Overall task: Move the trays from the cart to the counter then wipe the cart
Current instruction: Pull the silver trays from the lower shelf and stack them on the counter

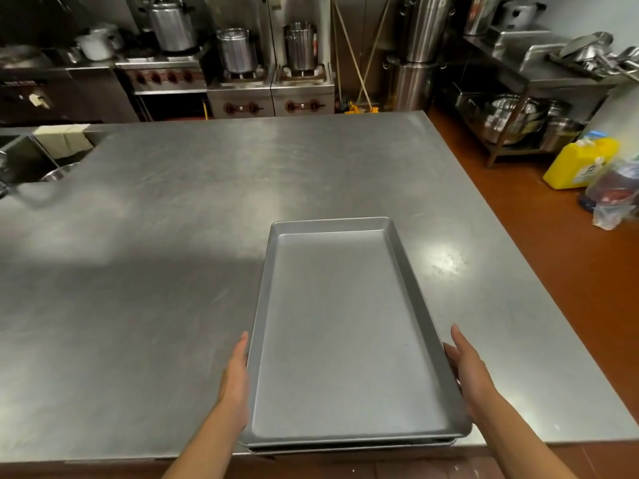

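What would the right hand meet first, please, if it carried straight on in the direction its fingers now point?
Probably nothing close: the right hand points away along the tray side, over bare counter. That way looks free to the counter's far edge, though depth is hard to judge.

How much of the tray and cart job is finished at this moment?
Done: a stack of grey metal trays lies on the steel counter. In hand: left hand and right hand flank its long sides. Left: wiping the cart, which is out of view.
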`<state>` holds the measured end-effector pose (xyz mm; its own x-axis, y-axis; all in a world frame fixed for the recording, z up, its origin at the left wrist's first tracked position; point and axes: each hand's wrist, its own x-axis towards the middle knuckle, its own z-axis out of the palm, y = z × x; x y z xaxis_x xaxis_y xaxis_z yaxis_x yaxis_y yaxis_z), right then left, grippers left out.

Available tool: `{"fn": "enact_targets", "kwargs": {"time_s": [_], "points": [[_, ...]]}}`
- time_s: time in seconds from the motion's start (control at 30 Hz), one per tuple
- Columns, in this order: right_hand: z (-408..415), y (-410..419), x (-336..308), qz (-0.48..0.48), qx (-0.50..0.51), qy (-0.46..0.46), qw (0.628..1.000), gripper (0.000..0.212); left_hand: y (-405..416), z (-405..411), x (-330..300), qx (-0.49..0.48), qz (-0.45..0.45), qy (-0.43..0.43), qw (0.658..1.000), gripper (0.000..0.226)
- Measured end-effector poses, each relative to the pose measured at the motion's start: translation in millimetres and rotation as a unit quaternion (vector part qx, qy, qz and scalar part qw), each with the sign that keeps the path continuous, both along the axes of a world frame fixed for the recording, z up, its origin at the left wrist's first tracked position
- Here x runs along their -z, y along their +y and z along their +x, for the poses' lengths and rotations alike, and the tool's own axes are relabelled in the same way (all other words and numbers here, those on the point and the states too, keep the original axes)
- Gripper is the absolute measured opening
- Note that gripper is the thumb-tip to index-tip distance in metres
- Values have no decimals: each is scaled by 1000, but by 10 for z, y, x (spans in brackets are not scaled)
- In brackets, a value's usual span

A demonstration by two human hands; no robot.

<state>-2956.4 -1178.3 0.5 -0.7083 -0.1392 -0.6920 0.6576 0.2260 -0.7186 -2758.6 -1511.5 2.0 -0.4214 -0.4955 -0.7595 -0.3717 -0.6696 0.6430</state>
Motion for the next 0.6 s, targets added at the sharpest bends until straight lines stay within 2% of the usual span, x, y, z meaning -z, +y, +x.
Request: {"fn": "enact_targets", "kwargs": {"time_s": [0.13, 0.3, 0.43, 0.53, 0.6], "points": [[70, 13, 107, -6, -2, 7, 1000, 75, 22, 21, 86, -17, -15, -5, 1000, 66], [118, 77, 363, -39, -5, -17, 999, 87, 72, 36, 167, -25, -10, -7, 1000, 51], [160, 56, 391, -60, 9, -9, 998, 82, -2, 119, 436, -10, 10, -2, 1000, 102], [192, 25, 394, -66, 17, 10, 998, 91, -32, 182, 743, -3, 29, -16, 999, 109], [203, 21, 430, -67, 47, 29, 996, 107, -33, 183, 784, -10, 32, -15, 999, 108]]}}
